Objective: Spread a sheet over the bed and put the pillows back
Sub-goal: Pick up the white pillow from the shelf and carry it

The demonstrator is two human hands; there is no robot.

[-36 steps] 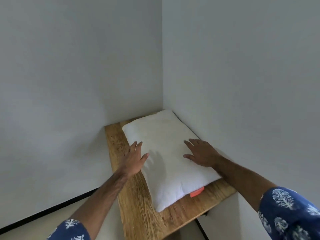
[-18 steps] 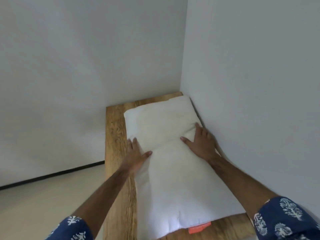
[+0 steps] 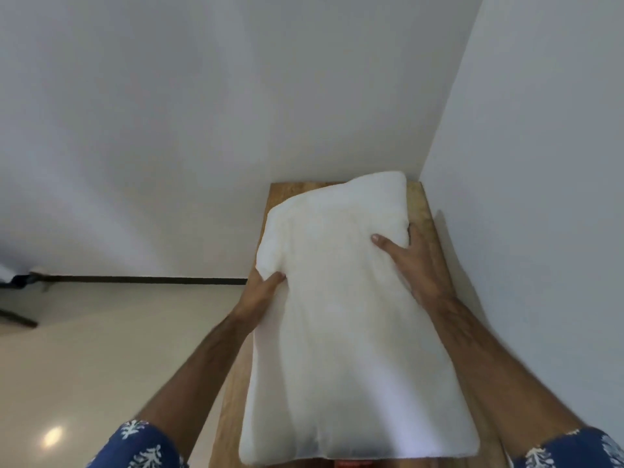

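Since 0.5 s ago, both hands are shifting to the edges of the soft white rectangular pillow (image 3: 341,309), now lying on the wooden plank shelf (image 3: 417,201); left hand (image 3: 260,292) and right hand (image 3: 417,261) fingers are curling round its sides, prob. for lifting.

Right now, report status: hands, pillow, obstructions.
Left hand grips pillow at its left edge. Right hand grips its right edge, thumb on top. Pillow over wooden table, in corner. Nothing obstructing.

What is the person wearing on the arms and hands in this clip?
Both forearms are bare. The left hand and right hand have no gloves; no rings or watch show. Dark blue sleeves with a white leaf-like print, left sleeve and right sleeve, end above the elbows.
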